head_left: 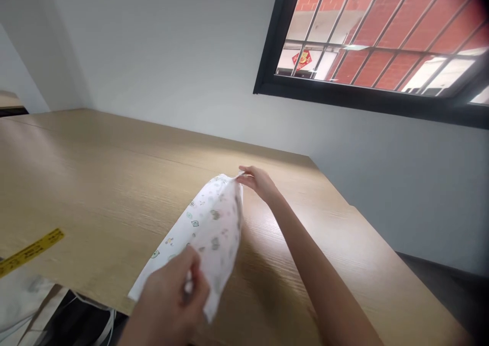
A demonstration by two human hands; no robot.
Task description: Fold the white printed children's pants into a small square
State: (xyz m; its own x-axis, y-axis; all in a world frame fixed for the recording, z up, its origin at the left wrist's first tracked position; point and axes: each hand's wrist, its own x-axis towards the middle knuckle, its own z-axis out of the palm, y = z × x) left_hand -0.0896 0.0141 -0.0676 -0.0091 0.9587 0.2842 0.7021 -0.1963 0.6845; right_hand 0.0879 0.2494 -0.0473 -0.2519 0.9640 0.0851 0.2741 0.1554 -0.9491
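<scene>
A yellow measuring tape point(30, 251) lies at the left edge of the wooden table point(95, 183). Nearer the middle, the left hand point(171, 300) pinches the near edge of a white printed cloth point(206, 223), lifted just above the tabletop. The right hand point(260, 182) grips the cloth's far corner, stretching it taut. A barred window point(382, 40) sits upper right.

Soft daylight from window point(382, 40), motion-blurred near hand point(171, 300), tilted wide-angle view
</scene>
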